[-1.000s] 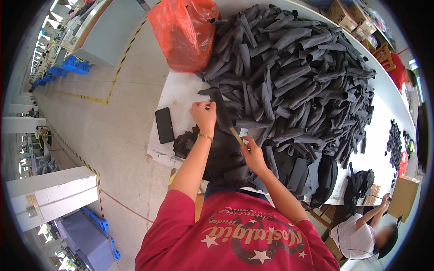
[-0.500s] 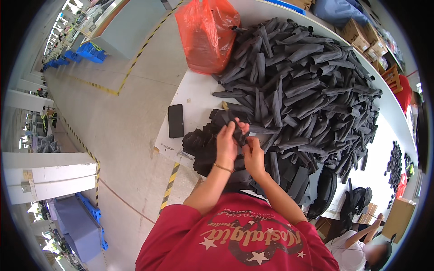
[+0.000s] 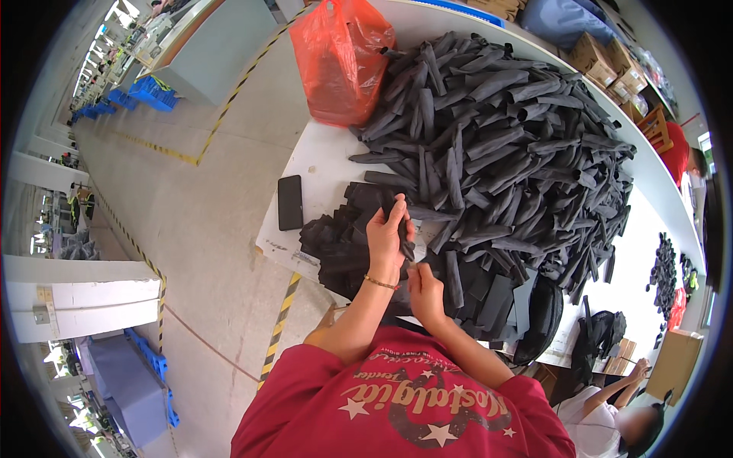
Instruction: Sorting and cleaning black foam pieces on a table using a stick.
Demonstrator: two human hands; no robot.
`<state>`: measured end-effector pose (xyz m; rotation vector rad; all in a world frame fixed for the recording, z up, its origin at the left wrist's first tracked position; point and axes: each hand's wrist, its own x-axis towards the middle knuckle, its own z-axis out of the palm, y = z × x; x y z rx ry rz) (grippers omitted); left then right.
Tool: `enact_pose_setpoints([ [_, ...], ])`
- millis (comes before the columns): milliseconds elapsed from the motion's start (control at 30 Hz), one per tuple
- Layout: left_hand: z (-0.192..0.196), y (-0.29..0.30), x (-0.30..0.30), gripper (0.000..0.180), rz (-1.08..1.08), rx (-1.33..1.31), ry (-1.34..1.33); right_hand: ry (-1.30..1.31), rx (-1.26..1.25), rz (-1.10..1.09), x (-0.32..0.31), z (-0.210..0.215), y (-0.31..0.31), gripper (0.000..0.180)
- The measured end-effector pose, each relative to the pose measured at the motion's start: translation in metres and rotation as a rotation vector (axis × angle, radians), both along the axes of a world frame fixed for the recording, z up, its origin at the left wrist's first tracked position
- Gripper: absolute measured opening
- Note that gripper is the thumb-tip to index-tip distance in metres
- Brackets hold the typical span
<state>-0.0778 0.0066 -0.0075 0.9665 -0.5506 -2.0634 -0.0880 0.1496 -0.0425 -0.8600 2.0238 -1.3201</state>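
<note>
Head view, near to far. Right hand (image 3: 424,288): fingers curled nearly closed, pinching something small just below the strip; what it grips is too small to tell. Left hand (image 3: 387,230): closed around one black foam strip (image 3: 404,233), held upright just above the right hand, seemingly so its lower end meets the right fingertips. Low stack of flat black pieces (image 3: 340,240): beneath and left of the left hand, within easy reach on the white table (image 3: 317,164). Black phone (image 3: 289,202): further left, lying flat, apart from the stack. Large heap of rolled black strips (image 3: 504,145): beyond and right of both hands, loosely piled. Red plastic bag (image 3: 345,57): past the heap's left edge, at the table's far end.
</note>
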Motion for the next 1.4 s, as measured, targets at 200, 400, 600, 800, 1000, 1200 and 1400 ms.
enact_pose_setpoints([
  [200, -0.004, -0.019, 0.001, 0.019, 0.003, -0.019, -0.106, 0.017, -0.002, 0.121, -0.001, 0.002, 0.056, 0.009],
  [400, -0.031, 0.015, -0.012, 0.031, -0.029, 0.082, -0.089, 0.058, 0.126, 0.134, -0.030, 0.029, 0.094, 0.009],
  [600, -0.005, 0.058, -0.013, 0.040, -0.295, 0.045, -0.077, -0.028, 0.093, 0.091, -0.039, 0.022, 0.084, 0.012],
  [800, -0.047, -0.011, 0.003, 0.036, 0.015, 0.105, 0.040, -0.152, 0.138, 0.235, -0.026, 0.042, 0.126, 0.012],
  [1000, -0.058, 0.016, -0.012, 0.034, 0.124, 0.394, 0.054, 0.151, 0.172, 0.081, -0.050, 0.065, 0.134, 0.021],
  [1200, -0.041, 0.072, -0.027, 0.031, -0.086, 0.256, 0.014, -0.097, -0.167, -0.183, -0.077, 0.026, 0.044, 0.010],
  [1400, -0.009, 0.057, 0.002, 0.027, -1.136, -0.688, -0.279, 0.017, -0.130, -0.017, -0.100, 0.034, 0.036, 0.012],
])
